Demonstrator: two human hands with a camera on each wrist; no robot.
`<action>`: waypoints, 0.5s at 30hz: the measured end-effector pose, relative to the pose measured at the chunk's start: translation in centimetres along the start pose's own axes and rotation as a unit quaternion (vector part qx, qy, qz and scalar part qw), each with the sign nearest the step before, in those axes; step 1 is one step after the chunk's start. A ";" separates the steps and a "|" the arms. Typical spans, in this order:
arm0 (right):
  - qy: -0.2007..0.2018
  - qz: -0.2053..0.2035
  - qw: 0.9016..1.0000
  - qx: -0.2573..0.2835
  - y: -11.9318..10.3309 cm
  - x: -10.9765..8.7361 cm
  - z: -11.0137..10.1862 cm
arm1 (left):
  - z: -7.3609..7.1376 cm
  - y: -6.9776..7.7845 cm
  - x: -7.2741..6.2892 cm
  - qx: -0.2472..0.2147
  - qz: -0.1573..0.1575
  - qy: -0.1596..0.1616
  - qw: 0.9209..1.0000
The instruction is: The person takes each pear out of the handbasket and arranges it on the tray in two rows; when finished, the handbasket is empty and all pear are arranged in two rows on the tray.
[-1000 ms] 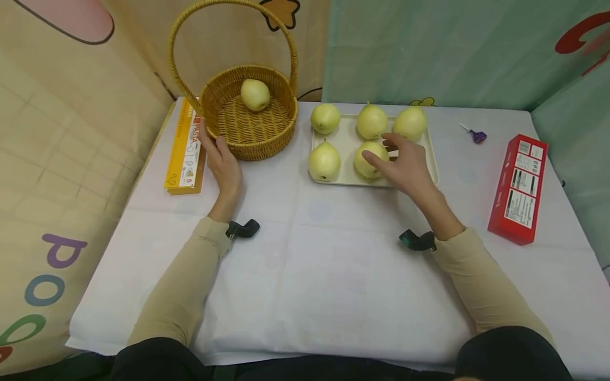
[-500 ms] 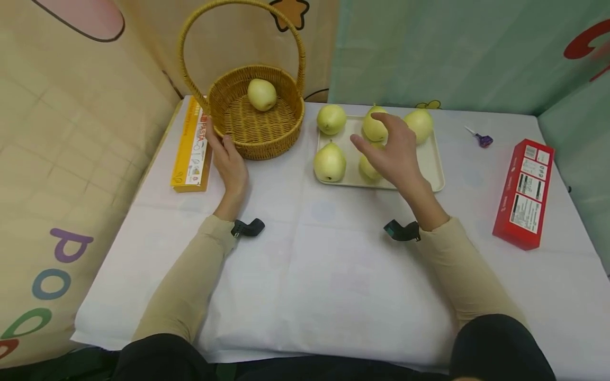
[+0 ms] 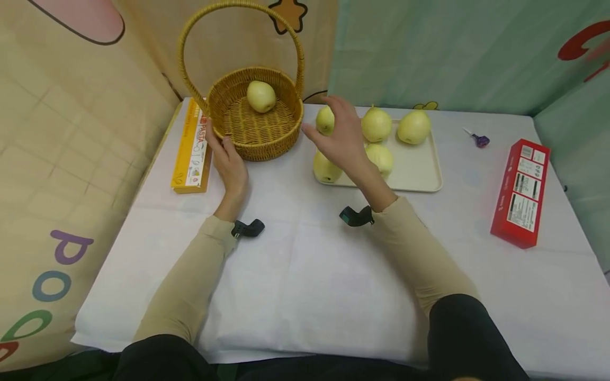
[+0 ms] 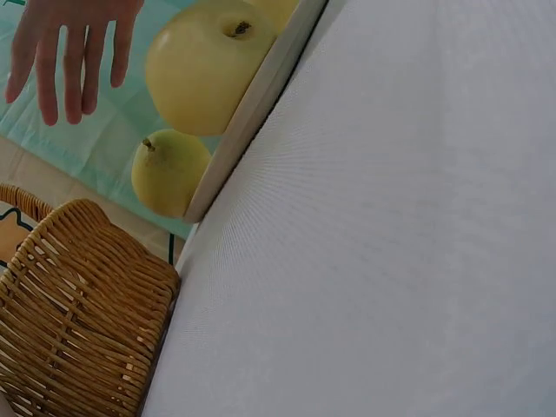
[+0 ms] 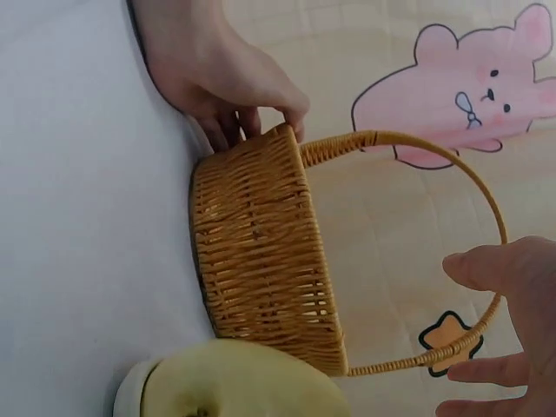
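My left hand (image 3: 231,166) rests against the left front of a round wicker basket (image 3: 262,151) with a tall arched handle, its fingers and thumb spread along the outer wall. One pale yellow-green pear (image 3: 261,96) lies in the basket. My right hand (image 3: 340,135) hovers over the left part of a cream tray (image 3: 416,172), thumb and fingers apart and nothing between them. Beneath and beside it are several similar pears (image 3: 376,124); the hand partly hides the left ones. In the right wrist view, another pear (image 5: 243,387) shows close to the camera, before the basket.
A yellow pasta box (image 3: 190,153) lies left of the basket. Toward the right, a red box (image 3: 520,193) lies near the table edge, with a purple-wrapped lollipop (image 3: 480,140) behind it. White cloth (image 3: 305,286) covers the table; printed curtains (image 3: 452,53) hang around it.
My right hand has lifted off the front middle pear and moved left across the tray toward the basket, without a pear. My left hand has stayed at the basket.
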State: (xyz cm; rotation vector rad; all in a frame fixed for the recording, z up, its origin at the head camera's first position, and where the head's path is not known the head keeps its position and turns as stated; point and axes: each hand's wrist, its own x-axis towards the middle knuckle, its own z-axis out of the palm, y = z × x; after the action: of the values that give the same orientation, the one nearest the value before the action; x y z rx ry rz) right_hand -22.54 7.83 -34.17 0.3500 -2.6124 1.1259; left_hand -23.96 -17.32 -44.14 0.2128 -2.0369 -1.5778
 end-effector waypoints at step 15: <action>-0.016 0.010 0.998 0.054 -1.9 3.3 5.5 | 0.0 -0.1 -0.1 0.003 0.005 0.004 1.000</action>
State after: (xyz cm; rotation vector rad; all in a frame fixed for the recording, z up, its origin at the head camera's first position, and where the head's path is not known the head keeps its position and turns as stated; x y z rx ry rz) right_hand -25.87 2.14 -35.41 0.3676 -2.5952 1.2812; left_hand -23.92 -17.34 -44.24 0.2120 -2.0345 -1.5623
